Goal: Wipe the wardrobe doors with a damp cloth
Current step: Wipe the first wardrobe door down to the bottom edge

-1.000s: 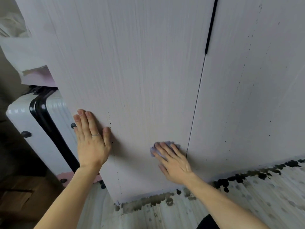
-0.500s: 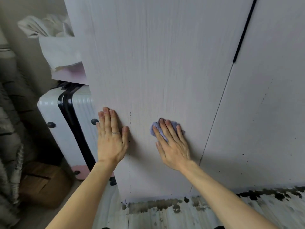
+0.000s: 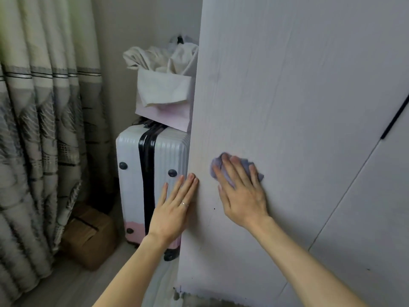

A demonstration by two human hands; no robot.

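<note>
The pale wood-grain wardrobe door [image 3: 287, 89] fills the right of the head view, with a second door [image 3: 380, 218] beyond a thin seam and a black handle [image 3: 395, 120]. A small purple-grey cloth [image 3: 218, 167] lies flat on the left door near its left edge. My right hand [image 3: 241, 191] presses the cloth against the door with straight fingers. My left hand [image 3: 174, 209], wearing a ring, rests flat with straight fingers at the door's left edge, just left of the cloth.
A white and pink suitcase [image 3: 132, 180] stands left of the wardrobe, with a bag of cloths [image 3: 163, 91] on top. A cardboard box [image 3: 88, 235] sits on the floor by patterned curtains [image 3: 39, 129]. Dark stains mark the floor at the wardrobe's base [image 3: 179, 295].
My right hand has slid the cloth left and upward along the door. My left hand has shifted to the door's left edge. The view has swung left, showing the curtains.
</note>
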